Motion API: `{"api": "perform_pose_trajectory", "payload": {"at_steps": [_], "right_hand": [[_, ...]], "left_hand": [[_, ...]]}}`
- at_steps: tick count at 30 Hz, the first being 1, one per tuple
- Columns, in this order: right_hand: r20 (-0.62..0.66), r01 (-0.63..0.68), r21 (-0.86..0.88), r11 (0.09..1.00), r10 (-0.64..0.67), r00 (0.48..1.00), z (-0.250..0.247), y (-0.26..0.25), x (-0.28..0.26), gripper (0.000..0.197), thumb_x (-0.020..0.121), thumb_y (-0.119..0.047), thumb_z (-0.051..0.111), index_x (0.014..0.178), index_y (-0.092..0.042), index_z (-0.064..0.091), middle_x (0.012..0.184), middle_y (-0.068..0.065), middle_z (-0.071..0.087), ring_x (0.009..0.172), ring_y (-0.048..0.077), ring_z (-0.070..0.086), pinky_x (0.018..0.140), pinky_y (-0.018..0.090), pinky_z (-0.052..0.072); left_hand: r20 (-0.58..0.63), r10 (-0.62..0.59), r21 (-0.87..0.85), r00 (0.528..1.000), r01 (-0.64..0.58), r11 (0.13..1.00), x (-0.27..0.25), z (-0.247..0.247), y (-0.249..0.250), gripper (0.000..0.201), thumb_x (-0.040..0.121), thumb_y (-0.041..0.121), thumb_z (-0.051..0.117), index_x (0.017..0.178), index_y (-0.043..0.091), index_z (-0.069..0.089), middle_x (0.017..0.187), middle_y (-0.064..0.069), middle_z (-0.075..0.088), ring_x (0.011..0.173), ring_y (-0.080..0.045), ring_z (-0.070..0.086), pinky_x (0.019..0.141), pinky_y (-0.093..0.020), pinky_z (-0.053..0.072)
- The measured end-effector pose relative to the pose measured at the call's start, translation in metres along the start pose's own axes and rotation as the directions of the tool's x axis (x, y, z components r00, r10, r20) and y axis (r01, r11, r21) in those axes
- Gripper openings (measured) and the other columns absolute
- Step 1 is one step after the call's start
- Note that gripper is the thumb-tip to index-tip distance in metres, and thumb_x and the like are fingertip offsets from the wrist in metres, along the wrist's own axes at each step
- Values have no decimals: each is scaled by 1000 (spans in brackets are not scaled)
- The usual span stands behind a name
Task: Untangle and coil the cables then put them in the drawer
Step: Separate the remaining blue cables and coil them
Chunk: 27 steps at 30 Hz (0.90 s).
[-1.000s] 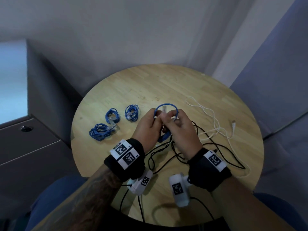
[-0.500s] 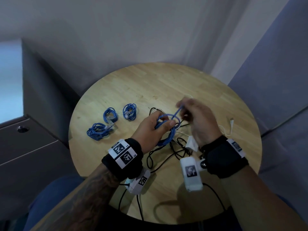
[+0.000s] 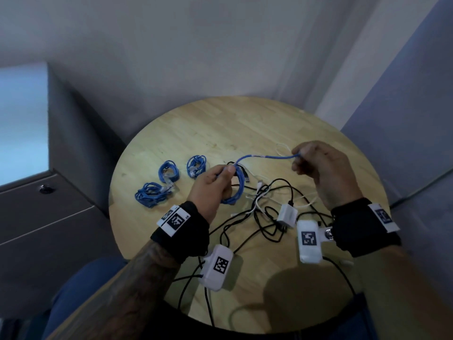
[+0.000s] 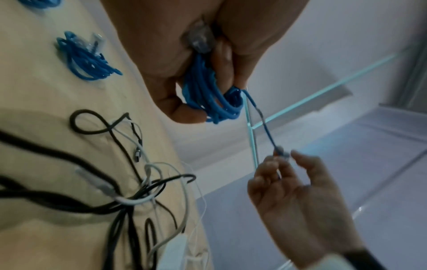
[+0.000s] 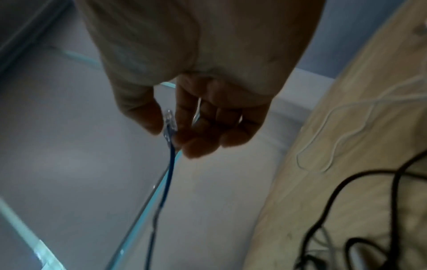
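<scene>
Left hand (image 3: pixel 212 190): grip wrapped round the blue coil (image 4: pixel 209 95), above the table (image 3: pixel 196 128).
Right hand (image 3: pixel 323 173): grip pinching the cable's free plug (image 5: pixel 168 119); it has swung out right, tail now drawn taut.
Meaning: tie-off wrap looks next.
Waiting: three coiled blue bundles (image 3: pixel 169 182), black-white tangle (image 3: pixel 267 207).

Both hands (image 3: pixel 210 190) (image 3: pixel 321 168) raised, pinching

Left hand (image 3: pixel 212 190) grips coiled blue cable (image 3: pixel 236 190); right hand (image 3: pixel 321 168), at 3 o'clock, pinches its free end above the surface (image 3: pixel 220 123).
</scene>
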State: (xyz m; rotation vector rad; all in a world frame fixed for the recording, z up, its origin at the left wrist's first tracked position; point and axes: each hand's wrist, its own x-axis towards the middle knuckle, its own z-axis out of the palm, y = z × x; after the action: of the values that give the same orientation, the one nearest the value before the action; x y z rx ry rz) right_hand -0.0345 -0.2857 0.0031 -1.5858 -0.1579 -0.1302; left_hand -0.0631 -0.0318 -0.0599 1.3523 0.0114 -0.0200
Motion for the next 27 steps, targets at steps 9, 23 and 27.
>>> {"api": "perform_pose_trajectory", "payload": {"at_steps": [9, 23, 27], "right_hand": [[241, 17, -376, 926, 80, 967, 46, 27, -21, 16, 102, -25, 72, 87, -24, 79, 94, -3, 71, 85, 14, 65, 84, 36, 51], [22, -275, 94, 957, 274, 961, 68, 24, -26, 12, 98, -12, 76, 104, -10, 66, 90, 12, 79, 55, 18, 51, 52, 27, 40], [105, -317, 140, 938, 304, 947, 77, 28, -29, 14, 102, -16, 71, 111, -12, 61, 83, 14, 73, 51, 16, 39, 49, 28, 32]], "left_hand": [[98, -29, -99, 995, 39, 994, -3, 2, 16, 31, 111, 28, 51, 116, 3, 68, 73, 2, 34, 57, -14, 31, 59, -34, 49], [280, -157, -216, 947, 221, 951, 0, -2, 14, 37, 112, 29, 47, 129, 2, 66, 94, 3, 53, 54, -10, 31, 68, -38, 53], [219, -146, -205, 965, 192, 960, 2, -2, 10, 35, 110, 34, 52, 125, 7, 68, 80, 3, 52, 55, -10, 33, 66, -35, 50]]}}
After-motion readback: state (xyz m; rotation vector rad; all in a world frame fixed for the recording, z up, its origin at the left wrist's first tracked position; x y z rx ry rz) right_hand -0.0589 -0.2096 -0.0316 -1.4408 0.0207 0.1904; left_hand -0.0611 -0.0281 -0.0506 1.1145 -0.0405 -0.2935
